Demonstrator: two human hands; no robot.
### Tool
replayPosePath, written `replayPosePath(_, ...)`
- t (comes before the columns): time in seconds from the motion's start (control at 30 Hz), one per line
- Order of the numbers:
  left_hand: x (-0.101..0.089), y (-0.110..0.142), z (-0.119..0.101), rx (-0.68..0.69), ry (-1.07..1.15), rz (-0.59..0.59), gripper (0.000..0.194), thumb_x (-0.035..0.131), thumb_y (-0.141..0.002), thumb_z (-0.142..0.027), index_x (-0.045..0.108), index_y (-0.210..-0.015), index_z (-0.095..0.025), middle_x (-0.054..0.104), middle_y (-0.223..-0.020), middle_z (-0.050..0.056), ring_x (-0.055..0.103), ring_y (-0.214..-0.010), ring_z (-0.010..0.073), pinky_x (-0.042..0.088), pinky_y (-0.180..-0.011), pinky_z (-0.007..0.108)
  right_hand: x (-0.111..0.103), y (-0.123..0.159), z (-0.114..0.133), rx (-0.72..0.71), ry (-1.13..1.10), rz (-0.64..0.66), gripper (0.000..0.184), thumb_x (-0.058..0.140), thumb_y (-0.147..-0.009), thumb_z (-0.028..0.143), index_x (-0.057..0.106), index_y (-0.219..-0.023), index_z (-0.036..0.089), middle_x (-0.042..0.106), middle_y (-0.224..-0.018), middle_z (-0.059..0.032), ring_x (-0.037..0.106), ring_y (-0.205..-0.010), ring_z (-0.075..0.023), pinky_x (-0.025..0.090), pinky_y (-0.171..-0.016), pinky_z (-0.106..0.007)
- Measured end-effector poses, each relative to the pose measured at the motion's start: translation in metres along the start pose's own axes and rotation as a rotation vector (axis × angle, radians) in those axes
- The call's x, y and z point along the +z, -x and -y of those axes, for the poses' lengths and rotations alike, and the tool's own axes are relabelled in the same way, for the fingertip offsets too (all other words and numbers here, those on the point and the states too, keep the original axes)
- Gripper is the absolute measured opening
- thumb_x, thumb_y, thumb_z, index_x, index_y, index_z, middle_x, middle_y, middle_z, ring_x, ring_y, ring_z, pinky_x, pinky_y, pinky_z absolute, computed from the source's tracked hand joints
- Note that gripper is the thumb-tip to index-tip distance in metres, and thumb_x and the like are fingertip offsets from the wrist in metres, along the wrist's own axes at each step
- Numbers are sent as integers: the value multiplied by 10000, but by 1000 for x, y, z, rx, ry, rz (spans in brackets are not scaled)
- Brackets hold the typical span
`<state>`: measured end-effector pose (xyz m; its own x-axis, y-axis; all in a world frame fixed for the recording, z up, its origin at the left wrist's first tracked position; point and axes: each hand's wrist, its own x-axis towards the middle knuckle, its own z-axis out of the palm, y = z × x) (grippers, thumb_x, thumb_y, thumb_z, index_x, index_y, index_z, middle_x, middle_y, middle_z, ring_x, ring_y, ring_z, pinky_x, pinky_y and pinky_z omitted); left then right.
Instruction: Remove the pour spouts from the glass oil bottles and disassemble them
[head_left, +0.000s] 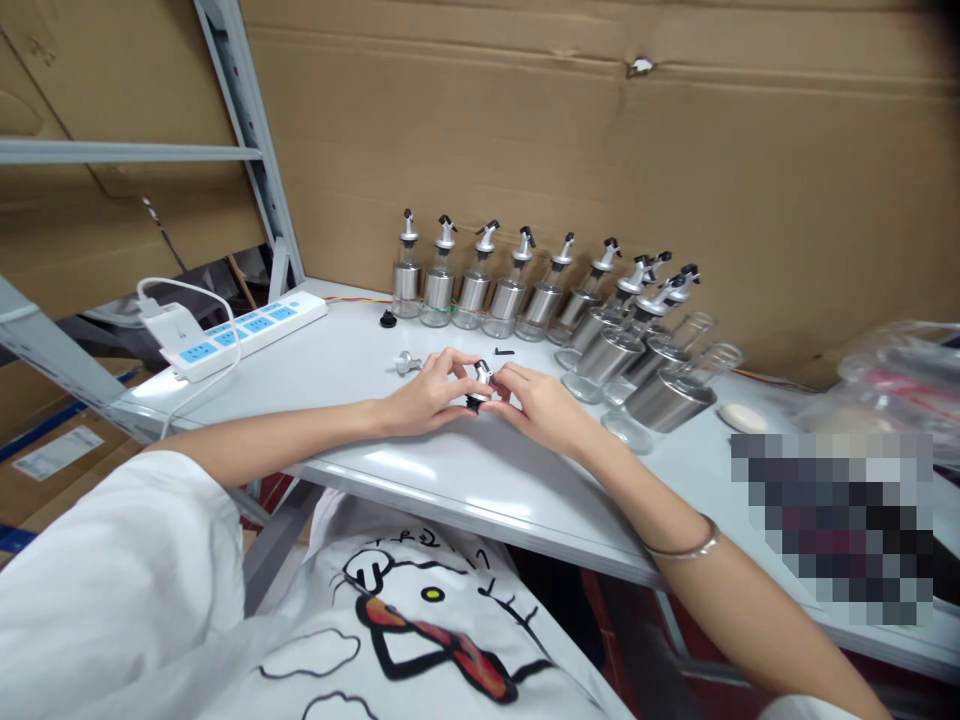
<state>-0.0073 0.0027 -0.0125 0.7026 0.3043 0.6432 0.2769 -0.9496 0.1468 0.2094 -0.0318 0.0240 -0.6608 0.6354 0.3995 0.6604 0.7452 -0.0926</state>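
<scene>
Near the front of the grey tabletop [450,460], my left hand [431,392] pinches a pourer spout [482,378] with a silver body, a black flip cap and a black stopper below. From the other side, the fingertips of my right hand [536,400] close on the same spout, by its cap and body. Just beyond my hands lie a small black lever piece [504,352], a silver spout part [407,363] and a black stopper piece [388,319].
Several glass bottles with steel sleeves and spouts [474,290] stand along the back. Two at right, including a nearer bottle [671,398], have open necks. A white power strip [247,335] lies left. A white oval object [742,417] and plastic bags [900,385] are at right.
</scene>
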Motion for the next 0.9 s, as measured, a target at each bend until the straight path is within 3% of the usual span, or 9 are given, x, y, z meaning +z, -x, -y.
replayPosePath(0.47, 0, 0, 1, 10, 129, -65, 293, 552, -896, -314, 570, -1143, -157, 411, -1213, 144, 565, -846, 153, 538, -820, 371, 5, 1, -1, -41, 279, -15, 465, 259, -988, 472, 562, -911, 129, 593, -832, -97, 526, -659, -192, 373, -626, -289)
replayPosePath(0.6, -1, -1, 0, -32, 149, -22, 293, 531, -905, -333, 552, -1146, -168, 391, -1297, 160, 581, -826, 149, 536, -828, 377, 8, -1, 1, -101, 379, -3, 458, 230, -1013, 371, 590, -883, 121, 589, -764, -90, 517, -646, -193, 361, -651, -300)
replayPosePath(0.7, -2, -1, -1, -40, 156, 8, 288, 527, -906, -342, 547, -1139, -174, 376, -1339, 171, 584, -825, 156, 537, -814, 385, 8, -1, 3, -133, 377, 18, 463, 220, -1019, 336, 601, -864, 123, 584, -730, -80, 516, -647, -192, 362, -670, -308)
replayPosePath(0.9, 1, 0, 0, -60, 170, -14, 305, 531, -904, -352, 557, -1155, -181, 376, -1243, 144, 556, -802, 145, 538, -817, 409, 3, 0, 7, -63, 293, 38, 448, 232, -1016, 363, 599, -906, 131, 592, -771, -89, 512, -657, -189, 351, -648, -306)
